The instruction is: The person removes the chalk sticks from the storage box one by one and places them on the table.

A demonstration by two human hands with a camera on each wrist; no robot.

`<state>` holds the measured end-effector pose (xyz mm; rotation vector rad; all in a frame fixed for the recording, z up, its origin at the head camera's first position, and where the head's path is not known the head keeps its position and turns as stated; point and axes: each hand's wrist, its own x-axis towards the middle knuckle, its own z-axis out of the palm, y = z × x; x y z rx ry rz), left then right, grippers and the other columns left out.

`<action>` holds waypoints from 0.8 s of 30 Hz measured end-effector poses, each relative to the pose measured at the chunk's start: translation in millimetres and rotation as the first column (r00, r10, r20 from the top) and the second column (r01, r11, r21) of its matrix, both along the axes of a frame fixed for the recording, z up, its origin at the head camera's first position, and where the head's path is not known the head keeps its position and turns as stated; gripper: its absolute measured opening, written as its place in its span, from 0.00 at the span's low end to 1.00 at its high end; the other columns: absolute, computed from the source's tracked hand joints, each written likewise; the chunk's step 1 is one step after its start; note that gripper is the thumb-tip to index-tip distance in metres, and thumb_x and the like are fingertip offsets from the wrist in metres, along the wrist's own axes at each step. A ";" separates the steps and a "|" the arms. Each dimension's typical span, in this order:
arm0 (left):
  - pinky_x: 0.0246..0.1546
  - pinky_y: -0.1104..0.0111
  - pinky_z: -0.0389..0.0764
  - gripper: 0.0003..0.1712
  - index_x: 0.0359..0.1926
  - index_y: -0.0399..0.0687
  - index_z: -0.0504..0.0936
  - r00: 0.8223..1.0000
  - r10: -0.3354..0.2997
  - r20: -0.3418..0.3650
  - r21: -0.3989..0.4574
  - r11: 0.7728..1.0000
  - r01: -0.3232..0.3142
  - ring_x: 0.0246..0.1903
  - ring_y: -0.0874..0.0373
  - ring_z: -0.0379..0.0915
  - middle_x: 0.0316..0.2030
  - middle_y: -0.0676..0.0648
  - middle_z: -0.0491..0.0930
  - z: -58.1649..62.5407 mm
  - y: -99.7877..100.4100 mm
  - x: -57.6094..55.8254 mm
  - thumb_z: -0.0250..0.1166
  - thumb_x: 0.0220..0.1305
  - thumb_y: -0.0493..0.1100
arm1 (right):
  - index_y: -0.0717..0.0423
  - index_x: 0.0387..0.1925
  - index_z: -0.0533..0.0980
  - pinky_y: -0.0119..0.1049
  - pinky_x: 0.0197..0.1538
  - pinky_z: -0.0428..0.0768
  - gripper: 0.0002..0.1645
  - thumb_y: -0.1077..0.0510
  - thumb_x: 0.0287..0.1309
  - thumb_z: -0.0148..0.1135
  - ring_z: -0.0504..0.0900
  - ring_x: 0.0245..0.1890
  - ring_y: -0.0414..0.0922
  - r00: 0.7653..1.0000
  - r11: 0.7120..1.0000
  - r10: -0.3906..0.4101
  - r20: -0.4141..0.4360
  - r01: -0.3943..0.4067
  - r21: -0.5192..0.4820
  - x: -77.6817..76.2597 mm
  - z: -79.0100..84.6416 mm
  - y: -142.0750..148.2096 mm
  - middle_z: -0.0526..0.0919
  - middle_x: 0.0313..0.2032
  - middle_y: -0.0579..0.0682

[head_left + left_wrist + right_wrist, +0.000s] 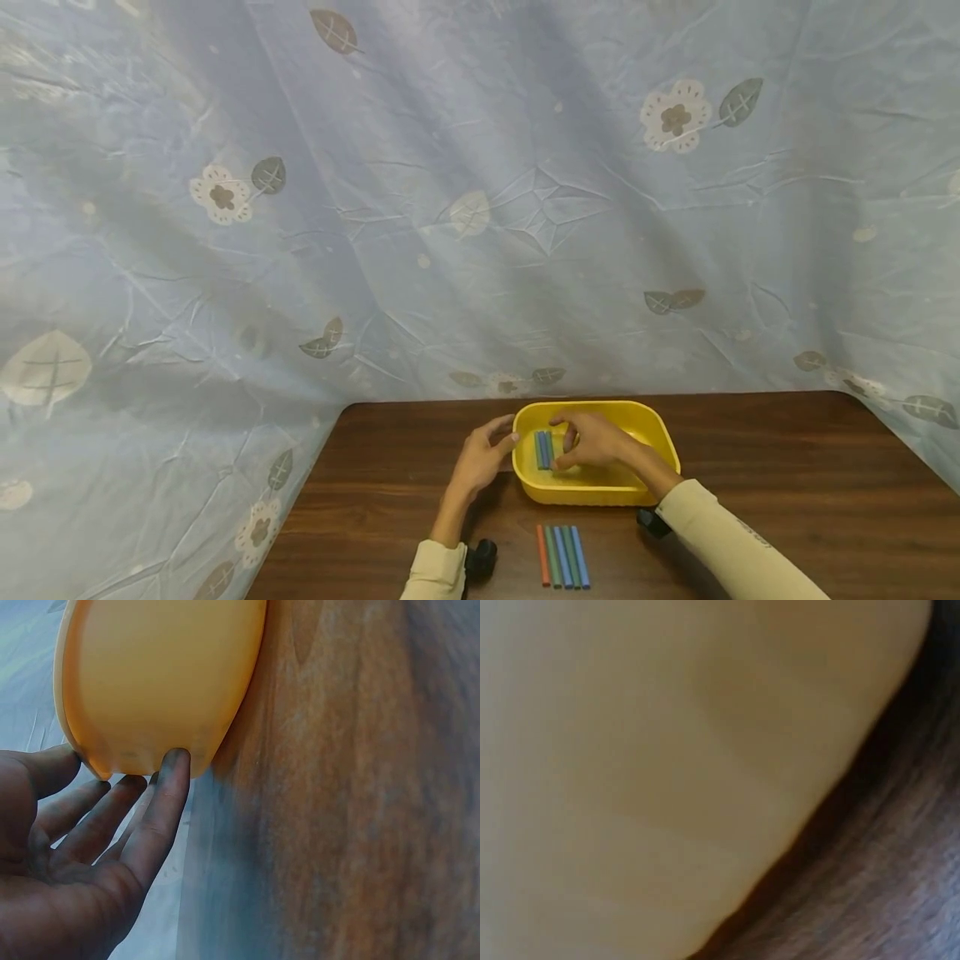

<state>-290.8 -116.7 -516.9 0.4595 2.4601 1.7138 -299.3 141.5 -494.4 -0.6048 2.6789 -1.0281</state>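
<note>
A yellow plastic tub (596, 497) stands on the table, with several blue and green chalk sticks (543, 450) lying side by side at its left end. My left hand (480, 458) is at that end of the tub, thumb by the rim and extended fingertips against the outer wall, as the left wrist view shows. Inside the tub, my right hand (592, 439) has its index fingertip near the far end of the rightmost stick and its thumb near the close end. I cannot tell whether it pinches that stick. Its fingers are hidden in the right wrist view.
In front of the tub, a row of red, green and blue chalk sticks (563, 557) lies on the brown wooden table (765, 475). A pale patterned cloth (540, 208) hangs behind and beside the table. Dark wrist cameras (481, 560) sit under both forearms.
</note>
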 end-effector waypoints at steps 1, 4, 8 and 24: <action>0.60 0.48 0.87 0.27 0.75 0.42 0.76 1.000 -0.004 -0.004 0.001 1.000 0.004 0.61 0.41 0.84 0.67 0.35 0.82 -0.4 0.1 0.3 0.63 0.81 0.45 | 0.64 0.71 0.74 0.36 0.35 0.80 0.48 0.49 0.55 0.84 0.81 0.31 0.42 1.000 1.000 0.003 0.003 -0.003 -0.005 -0.1 -2.1 0.4 0.85 0.34 0.46; 0.61 0.48 0.86 0.27 0.75 0.43 0.76 1.000 -0.001 -0.020 -0.018 1.000 0.001 0.61 0.42 0.84 0.66 0.36 0.82 -0.8 0.8 0.6 0.63 0.81 0.46 | 0.66 0.72 0.73 0.35 0.34 0.81 0.49 0.50 0.55 0.84 0.82 0.30 0.42 1.000 1.000 0.008 0.013 -0.008 -0.021 -0.6 -7.0 1.2 0.85 0.33 0.46; 0.64 0.44 0.83 0.28 0.75 0.41 0.76 1.000 -0.004 -0.029 -0.022 1.000 0.003 0.64 0.39 0.82 0.66 0.36 0.83 -1.1 0.8 0.6 0.63 0.81 0.46 | 0.66 0.71 0.73 0.34 0.33 0.80 0.49 0.51 0.54 0.85 0.82 0.29 0.41 1.000 1.000 0.006 0.018 -0.005 -0.022 -2.2 -10.4 0.7 0.86 0.31 0.45; 0.64 0.45 0.83 0.29 0.76 0.41 0.74 1.000 -0.001 -0.023 -0.033 0.999 0.000 0.65 0.39 0.81 0.67 0.36 0.82 -0.2 -0.4 0.5 0.62 0.81 0.46 | 0.66 0.68 0.76 0.34 0.32 0.78 0.46 0.52 0.51 0.85 0.80 0.29 0.40 1.000 1.000 0.001 0.020 -0.001 0.016 -6.7 -13.4 -5.4 0.85 0.30 0.44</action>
